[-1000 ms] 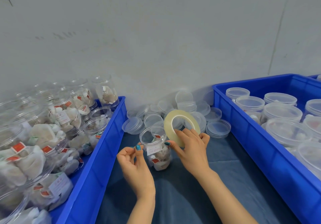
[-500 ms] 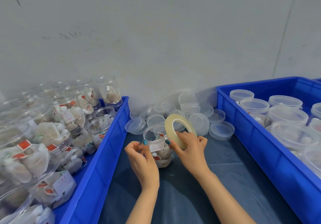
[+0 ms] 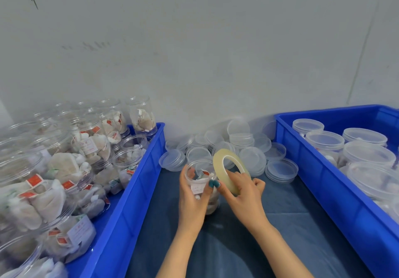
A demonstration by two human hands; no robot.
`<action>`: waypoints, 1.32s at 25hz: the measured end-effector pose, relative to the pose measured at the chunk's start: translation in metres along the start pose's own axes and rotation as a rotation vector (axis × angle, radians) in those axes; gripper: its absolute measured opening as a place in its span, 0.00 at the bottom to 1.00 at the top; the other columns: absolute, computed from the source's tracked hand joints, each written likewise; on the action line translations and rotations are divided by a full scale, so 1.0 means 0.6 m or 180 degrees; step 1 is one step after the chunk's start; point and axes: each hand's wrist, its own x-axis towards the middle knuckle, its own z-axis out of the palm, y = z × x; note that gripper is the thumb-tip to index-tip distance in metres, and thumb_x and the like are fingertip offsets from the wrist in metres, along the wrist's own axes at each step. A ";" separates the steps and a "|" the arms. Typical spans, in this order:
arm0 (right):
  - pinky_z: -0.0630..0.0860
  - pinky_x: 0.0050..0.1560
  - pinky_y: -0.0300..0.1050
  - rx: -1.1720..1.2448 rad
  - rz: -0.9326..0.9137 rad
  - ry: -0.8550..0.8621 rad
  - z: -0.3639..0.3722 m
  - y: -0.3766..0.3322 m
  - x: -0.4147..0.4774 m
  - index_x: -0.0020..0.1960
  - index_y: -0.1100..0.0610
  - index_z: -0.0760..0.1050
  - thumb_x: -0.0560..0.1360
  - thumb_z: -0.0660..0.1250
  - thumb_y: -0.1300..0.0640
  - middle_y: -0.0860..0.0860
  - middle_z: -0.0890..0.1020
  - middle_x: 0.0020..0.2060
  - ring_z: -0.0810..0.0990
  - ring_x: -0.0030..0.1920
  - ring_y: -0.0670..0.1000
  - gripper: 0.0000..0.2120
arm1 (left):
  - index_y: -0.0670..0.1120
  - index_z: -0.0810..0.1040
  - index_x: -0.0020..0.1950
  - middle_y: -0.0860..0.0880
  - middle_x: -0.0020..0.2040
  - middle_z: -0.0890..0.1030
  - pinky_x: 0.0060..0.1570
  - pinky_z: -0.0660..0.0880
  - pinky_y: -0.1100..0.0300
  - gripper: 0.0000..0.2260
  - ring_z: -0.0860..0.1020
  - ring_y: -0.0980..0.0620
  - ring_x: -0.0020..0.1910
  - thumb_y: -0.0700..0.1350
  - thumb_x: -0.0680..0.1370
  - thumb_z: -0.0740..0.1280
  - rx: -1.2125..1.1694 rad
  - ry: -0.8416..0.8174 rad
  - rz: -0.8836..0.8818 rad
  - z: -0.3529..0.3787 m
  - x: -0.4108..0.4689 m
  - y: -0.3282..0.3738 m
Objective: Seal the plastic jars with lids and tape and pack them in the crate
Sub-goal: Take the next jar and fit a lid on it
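The left hand [image 3: 192, 200] has moved from pinching beside the jar [image 3: 199, 176] to wrapping its fingers around it. The jar stands on the worktop [image 3: 280, 223]. Just right of the jar, the right hand [image 3: 241, 191] grips the tape roll [image 3: 217, 166] on edge. Loose lids [image 3: 252, 159] lie behind the jar. Whether a lid is seated I cannot tell. If it isn't, the tape seals nothing, and thin tape may crease or stick to itself.

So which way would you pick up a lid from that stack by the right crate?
Probably from above, by the rim: the top lid lies flat, thin and uncovered, so fingers on opposite edges can lift it. The right hand is nearest but holds the tape roll; the left hand grips the jar.
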 end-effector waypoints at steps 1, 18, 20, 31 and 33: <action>0.59 0.49 0.45 0.0031 0.0013 -0.0018 -0.001 0.000 0.000 0.42 0.41 0.74 0.73 0.54 0.28 0.45 0.73 0.33 0.69 0.47 0.41 0.20 | 0.57 0.63 0.72 0.57 0.68 0.71 0.64 0.70 0.64 0.36 0.70 0.61 0.68 0.65 0.69 0.71 0.0118 0.0045 0.0053 -0.002 0.004 0.000; 0.58 0.36 0.48 -0.0424 -0.1466 0.1225 -0.057 -0.059 -0.041 0.26 0.54 0.66 0.74 0.65 0.40 0.46 0.64 0.22 0.63 0.26 0.51 0.25 | 0.66 0.63 0.64 0.60 0.57 0.70 0.44 0.67 0.72 0.33 0.73 0.61 0.54 0.64 0.59 0.65 0.0701 0.0437 0.0101 -0.010 0.006 0.002; 0.59 0.36 0.49 -0.0590 -0.1345 0.1234 -0.070 -0.047 -0.042 0.27 0.54 0.67 0.75 0.65 0.40 0.46 0.66 0.22 0.64 0.26 0.51 0.25 | 0.63 0.65 0.64 0.58 0.59 0.72 0.47 0.69 0.71 0.35 0.73 0.61 0.55 0.64 0.58 0.69 0.0742 0.0367 0.0222 -0.019 0.008 0.000; 0.62 0.47 0.49 -0.2454 0.0128 -0.0698 -0.073 0.055 -0.042 0.36 0.48 0.72 0.79 0.50 0.37 0.45 0.76 0.34 0.75 0.41 0.50 0.23 | 0.45 0.71 0.70 0.41 0.67 0.73 0.55 0.77 0.61 0.25 0.75 0.47 0.62 0.35 0.74 0.71 0.0568 -0.0685 -0.0649 -0.027 0.139 -0.042; 0.62 0.50 0.48 -0.2523 0.0231 -0.0922 -0.073 0.059 -0.042 0.42 0.47 0.73 0.78 0.47 0.34 0.44 0.75 0.38 0.75 0.45 0.49 0.23 | 0.46 0.62 0.76 0.41 0.73 0.62 0.69 0.67 0.50 0.37 0.66 0.43 0.71 0.40 0.71 0.76 0.1497 -0.1036 -0.0494 -0.017 0.179 -0.057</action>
